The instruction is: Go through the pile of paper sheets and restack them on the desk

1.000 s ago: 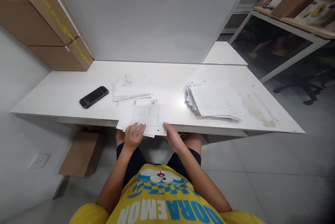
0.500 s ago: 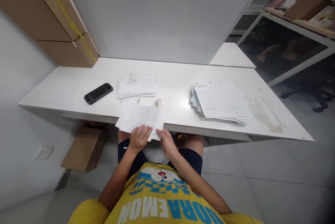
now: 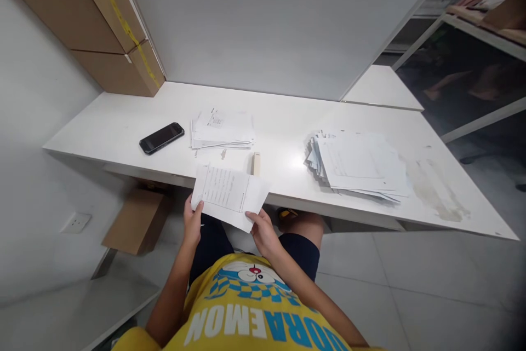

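Note:
Printed sheets of paper (image 3: 224,193) are held between my two hands at the front edge of the table, over my lap. My left hand (image 3: 193,219) grips their lower left corner, thumb on top and fingers beneath. At the lower right, my right hand (image 3: 262,229) pinches them with the thumb on top. Just beyond the sheets lies a small beige block-like object (image 3: 256,164), partly covered by them. Further back is a low stack of papers (image 3: 224,129). A thicker, uneven stack of papers (image 3: 357,162) lies to the right.
A black phone (image 3: 161,138) lies on the white table (image 3: 283,115), left of the low stack. Cardboard boxes (image 3: 102,17) are piled at the back left, and another box (image 3: 135,219) is below the table. A grey panel (image 3: 267,22) stands behind.
My left hand has moved from lying across the sheets to gripping their left corner. The sheets have turned slightly, and the view has shifted a little.

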Tool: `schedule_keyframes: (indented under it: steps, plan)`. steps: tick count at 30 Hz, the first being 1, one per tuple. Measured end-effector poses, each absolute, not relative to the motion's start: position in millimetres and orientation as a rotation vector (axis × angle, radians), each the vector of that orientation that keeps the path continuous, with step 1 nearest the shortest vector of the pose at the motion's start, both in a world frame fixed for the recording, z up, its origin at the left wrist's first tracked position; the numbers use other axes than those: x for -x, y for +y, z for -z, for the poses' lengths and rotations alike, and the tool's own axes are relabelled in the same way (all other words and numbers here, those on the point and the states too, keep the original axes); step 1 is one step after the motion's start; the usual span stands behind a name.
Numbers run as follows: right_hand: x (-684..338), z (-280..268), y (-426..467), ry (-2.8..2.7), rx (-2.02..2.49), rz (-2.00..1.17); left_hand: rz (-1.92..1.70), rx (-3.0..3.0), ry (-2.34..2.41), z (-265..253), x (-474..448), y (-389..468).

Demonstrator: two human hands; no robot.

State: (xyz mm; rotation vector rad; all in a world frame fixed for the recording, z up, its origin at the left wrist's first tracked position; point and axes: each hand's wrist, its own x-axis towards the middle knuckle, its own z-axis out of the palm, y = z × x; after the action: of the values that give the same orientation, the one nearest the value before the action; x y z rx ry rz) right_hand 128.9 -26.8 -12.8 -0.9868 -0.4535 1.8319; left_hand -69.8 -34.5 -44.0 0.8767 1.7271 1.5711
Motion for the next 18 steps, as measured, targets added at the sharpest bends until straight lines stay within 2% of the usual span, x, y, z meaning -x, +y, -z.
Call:
schedule_keyframes:
  steps: [4, 12, 18]
  plan:
    - [-136.2, 13.5, -27.6, -0.501, 0.989, -1.809, -1.584, -0.624, 1.574, 23.5, 79.9, -25.5]
    - [-144.5, -4.2, -25.5, -0.577, 0.99, -1.674, -1.64, -0.745, 1.596, -12.4, 77.1, 3.0]
    - [-143.7, -15.8, -24.4, -0.493, 0.917, -1.701, -1.651, -0.84, 1.567, -33.6, 66.1, 23.4]
